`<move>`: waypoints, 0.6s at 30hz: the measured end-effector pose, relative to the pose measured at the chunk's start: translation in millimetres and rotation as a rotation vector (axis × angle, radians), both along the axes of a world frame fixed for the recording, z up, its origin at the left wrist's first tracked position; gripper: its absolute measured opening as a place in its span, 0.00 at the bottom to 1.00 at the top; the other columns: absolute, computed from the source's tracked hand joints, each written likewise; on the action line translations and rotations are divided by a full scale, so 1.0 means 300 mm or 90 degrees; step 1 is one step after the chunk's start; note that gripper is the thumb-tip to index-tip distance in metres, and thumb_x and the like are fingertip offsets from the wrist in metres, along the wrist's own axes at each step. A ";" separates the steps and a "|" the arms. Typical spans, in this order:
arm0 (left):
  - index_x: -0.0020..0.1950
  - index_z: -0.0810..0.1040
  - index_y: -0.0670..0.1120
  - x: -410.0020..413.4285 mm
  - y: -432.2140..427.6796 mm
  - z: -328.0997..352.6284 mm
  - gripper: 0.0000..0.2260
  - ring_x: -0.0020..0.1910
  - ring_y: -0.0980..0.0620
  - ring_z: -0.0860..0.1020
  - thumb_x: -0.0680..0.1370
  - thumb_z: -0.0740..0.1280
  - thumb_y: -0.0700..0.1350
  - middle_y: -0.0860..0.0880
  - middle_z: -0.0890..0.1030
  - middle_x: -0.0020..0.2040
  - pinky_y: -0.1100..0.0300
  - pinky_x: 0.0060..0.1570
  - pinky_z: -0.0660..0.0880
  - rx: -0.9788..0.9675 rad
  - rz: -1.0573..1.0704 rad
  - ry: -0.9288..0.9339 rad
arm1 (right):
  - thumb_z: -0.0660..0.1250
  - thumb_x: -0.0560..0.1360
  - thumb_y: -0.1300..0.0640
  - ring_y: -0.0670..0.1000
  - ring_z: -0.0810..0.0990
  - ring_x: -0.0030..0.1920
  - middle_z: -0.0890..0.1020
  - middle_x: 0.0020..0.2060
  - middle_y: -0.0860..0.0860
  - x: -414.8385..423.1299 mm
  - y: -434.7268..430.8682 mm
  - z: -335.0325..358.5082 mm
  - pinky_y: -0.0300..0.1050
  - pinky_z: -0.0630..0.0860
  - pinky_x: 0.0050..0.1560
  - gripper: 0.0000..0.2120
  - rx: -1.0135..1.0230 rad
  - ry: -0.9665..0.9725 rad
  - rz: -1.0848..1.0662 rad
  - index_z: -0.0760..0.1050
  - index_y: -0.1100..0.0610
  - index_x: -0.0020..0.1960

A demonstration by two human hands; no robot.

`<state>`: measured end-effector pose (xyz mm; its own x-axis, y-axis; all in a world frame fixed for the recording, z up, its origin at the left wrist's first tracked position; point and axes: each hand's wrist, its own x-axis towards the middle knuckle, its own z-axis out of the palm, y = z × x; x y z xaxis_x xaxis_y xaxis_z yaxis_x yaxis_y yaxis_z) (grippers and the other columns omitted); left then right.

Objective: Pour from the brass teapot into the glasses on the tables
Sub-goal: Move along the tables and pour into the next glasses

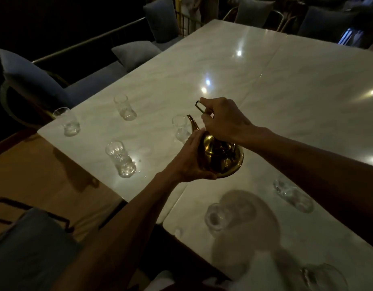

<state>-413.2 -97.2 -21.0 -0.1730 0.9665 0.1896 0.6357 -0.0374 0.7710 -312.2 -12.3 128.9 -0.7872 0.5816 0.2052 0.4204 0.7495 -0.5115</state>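
Right hand (223, 122) clamped round the thin loop handle (198, 106), left hand (188, 159) cupping the belly with fingers curled under it: the shiny round-bellied brass teapot (222, 159) is up over the pale glossy marble-look tabletop (234, 66), tipped forward. Its curved spout (192, 123) sits right at the rim of a small clear waisted tea glass (180, 128); any flow, I can't tell. Three more clear glasses (121, 158) stand further left, well apart, with grey cushions (135, 54) beyond.
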 end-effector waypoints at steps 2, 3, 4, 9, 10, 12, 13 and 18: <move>0.80 0.52 0.50 -0.057 0.011 -0.006 0.57 0.75 0.46 0.64 0.61 0.82 0.58 0.49 0.60 0.77 0.44 0.68 0.72 -0.011 -0.007 -0.015 | 0.60 0.77 0.62 0.61 0.80 0.56 0.82 0.53 0.63 -0.054 0.018 -0.009 0.52 0.77 0.58 0.17 0.023 -0.022 0.017 0.73 0.65 0.65; 0.80 0.52 0.50 -0.082 0.019 -0.008 0.56 0.74 0.46 0.65 0.61 0.82 0.58 0.49 0.61 0.77 0.45 0.68 0.72 -0.013 -0.010 -0.019 | 0.59 0.77 0.62 0.62 0.80 0.54 0.82 0.51 0.64 -0.078 0.032 -0.015 0.56 0.78 0.56 0.15 0.037 -0.035 0.024 0.74 0.66 0.62; 0.79 0.53 0.50 -0.105 0.031 -0.013 0.55 0.74 0.46 0.66 0.61 0.82 0.58 0.49 0.61 0.76 0.45 0.67 0.73 -0.020 -0.011 -0.021 | 0.59 0.78 0.63 0.62 0.81 0.52 0.82 0.49 0.64 -0.101 0.047 -0.020 0.58 0.78 0.54 0.14 0.047 -0.047 0.026 0.75 0.67 0.60; 0.80 0.52 0.51 -0.213 0.098 -0.045 0.56 0.74 0.49 0.65 0.61 0.82 0.57 0.49 0.61 0.76 0.46 0.68 0.73 -0.059 -0.026 -0.035 | 0.58 0.79 0.61 0.59 0.80 0.47 0.79 0.48 0.61 -0.205 0.138 -0.049 0.53 0.79 0.49 0.16 0.108 -0.116 0.075 0.72 0.64 0.65; 0.80 0.52 0.51 -0.236 0.112 -0.050 0.55 0.74 0.49 0.65 0.62 0.82 0.57 0.49 0.61 0.77 0.46 0.68 0.73 -0.067 -0.031 -0.036 | 0.58 0.80 0.61 0.58 0.79 0.46 0.79 0.47 0.61 -0.228 0.157 -0.054 0.52 0.78 0.47 0.17 0.117 -0.129 0.086 0.71 0.63 0.67; 0.80 0.52 0.51 -0.278 0.137 -0.058 0.55 0.74 0.49 0.65 0.62 0.81 0.57 0.49 0.61 0.77 0.48 0.68 0.72 -0.081 -0.030 -0.039 | 0.58 0.80 0.60 0.57 0.78 0.44 0.76 0.45 0.58 -0.272 0.198 -0.061 0.48 0.75 0.43 0.18 0.135 -0.148 0.100 0.70 0.61 0.69; 0.80 0.52 0.50 -0.296 0.151 -0.056 0.55 0.74 0.49 0.66 0.62 0.81 0.57 0.48 0.62 0.77 0.49 0.69 0.72 -0.085 -0.029 -0.037 | 0.57 0.80 0.60 0.56 0.77 0.43 0.74 0.43 0.57 -0.294 0.216 -0.061 0.46 0.72 0.41 0.18 0.144 -0.156 0.106 0.70 0.61 0.69; 0.80 0.55 0.48 -0.373 0.217 -0.058 0.53 0.71 0.51 0.69 0.63 0.79 0.59 0.48 0.66 0.75 0.57 0.67 0.72 -0.068 -0.038 -0.042 | 0.57 0.80 0.60 0.54 0.77 0.42 0.76 0.42 0.57 -0.389 0.288 -0.067 0.44 0.74 0.41 0.17 0.152 -0.180 0.120 0.71 0.61 0.67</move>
